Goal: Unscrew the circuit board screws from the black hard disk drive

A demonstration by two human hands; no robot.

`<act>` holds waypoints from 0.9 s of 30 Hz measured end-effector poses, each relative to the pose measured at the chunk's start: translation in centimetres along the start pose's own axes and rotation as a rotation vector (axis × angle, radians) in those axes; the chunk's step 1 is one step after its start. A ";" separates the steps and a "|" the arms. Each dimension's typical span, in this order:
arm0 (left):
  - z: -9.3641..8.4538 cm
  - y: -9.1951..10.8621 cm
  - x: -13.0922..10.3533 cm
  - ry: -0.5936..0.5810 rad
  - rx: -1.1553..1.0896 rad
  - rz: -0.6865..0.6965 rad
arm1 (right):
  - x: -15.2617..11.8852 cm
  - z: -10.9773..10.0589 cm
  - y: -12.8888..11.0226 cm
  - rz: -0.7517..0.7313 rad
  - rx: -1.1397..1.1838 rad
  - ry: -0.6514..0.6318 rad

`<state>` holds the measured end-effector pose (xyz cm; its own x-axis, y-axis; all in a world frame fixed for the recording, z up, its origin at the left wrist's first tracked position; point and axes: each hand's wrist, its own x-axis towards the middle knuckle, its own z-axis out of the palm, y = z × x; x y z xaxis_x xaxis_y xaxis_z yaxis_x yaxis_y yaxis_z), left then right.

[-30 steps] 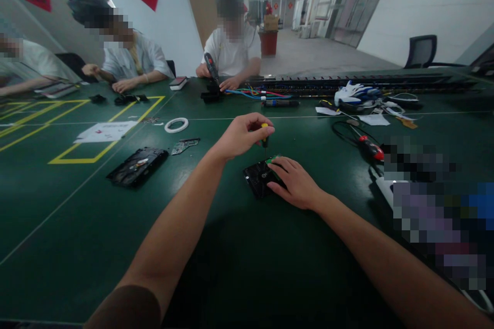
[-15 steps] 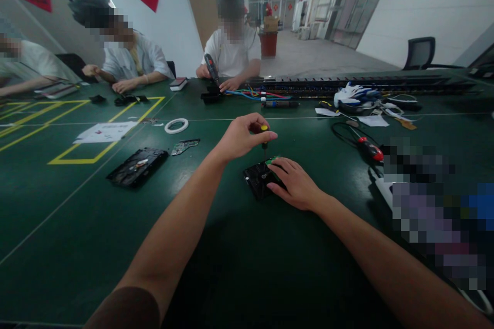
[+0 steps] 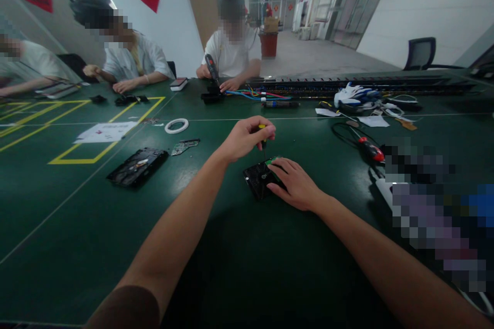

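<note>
1 scrwdrvr (image 3: 263,127) in L hand (image 3: 246,138)

Our yellow-topped screwdriver (image 3: 262,127), black-and-green device (image 3: 254,175), green tabletop (image 3: 309,149), white ring (image 3: 176,131) at nine o'clock, red-and-black handle (image 3: 372,149) at three.

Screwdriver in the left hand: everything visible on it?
The screwdriver is small, with a yellow top, a dark handle that looks like plastic and a thin shaft. It stands nearly upright, shaft down, gripped between the left hand's thumb and fingers, which hide part of the handle. The shaft's lower end meets or nearly meets the black device, close to its green part and the right hand. The tip is too small to make out.
</note>
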<state>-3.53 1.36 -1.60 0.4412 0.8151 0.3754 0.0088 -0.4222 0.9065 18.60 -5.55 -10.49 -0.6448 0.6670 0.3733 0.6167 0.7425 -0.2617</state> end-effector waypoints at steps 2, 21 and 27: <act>0.0 0.1 0.0 -0.002 -0.156 -0.079 | 0.0 0.0 0.0 0.000 -0.007 -0.003; 0.7 0.5 -0.1 0.045 -0.250 -0.117 | 0.1 -0.2 -0.2 0.008 -0.005 0.007; 0.7 0.3 0.1 0.036 -0.256 -0.167 | 0.1 -0.2 -0.2 0.010 -0.008 -0.007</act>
<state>-2.88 1.06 -1.45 0.4208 0.8801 0.2200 -0.1499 -0.1717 0.9737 18.51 -5.64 -10.27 -0.6417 0.6750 0.3640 0.6268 0.7351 -0.2583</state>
